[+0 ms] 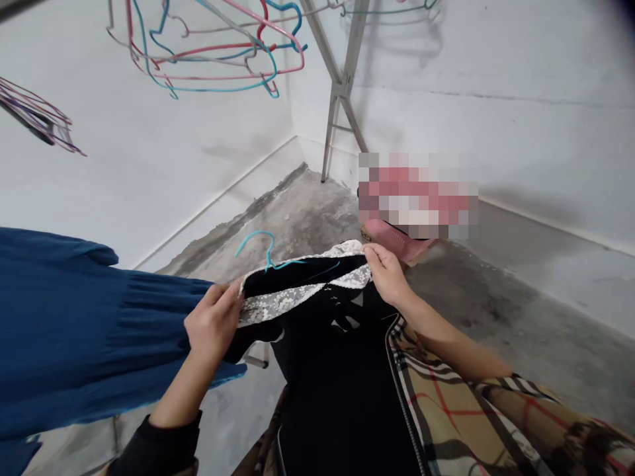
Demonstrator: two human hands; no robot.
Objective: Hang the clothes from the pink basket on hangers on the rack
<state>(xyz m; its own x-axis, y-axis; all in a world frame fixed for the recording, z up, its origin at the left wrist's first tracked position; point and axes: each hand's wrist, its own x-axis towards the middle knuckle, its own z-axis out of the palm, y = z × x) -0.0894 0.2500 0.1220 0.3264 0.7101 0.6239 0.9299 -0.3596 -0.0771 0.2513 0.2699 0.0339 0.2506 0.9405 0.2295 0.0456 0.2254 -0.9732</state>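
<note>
Garment (307, 277) stretches crosswise before the wearer — left hand (213, 320) and right hand (389, 271) each clamped on its lace collar (282, 301) — while the blue hanger (269, 256) pokes from the neckline between, nearer the left grip.

From where I stand, two plain white walls, left wall (99, 192) and right wall (560, 59), meet at a corner. A thin seam (491, 94) runs across the right wall. A lower band (248, 188) borders the left wall's base, ending in a ragged edge. The floor (307, 205) is bare, grey, stained concrete. Near the corner, a metal stand (340, 86) rests on crossed legs. Light casts soft shadows on both walls.
</note>
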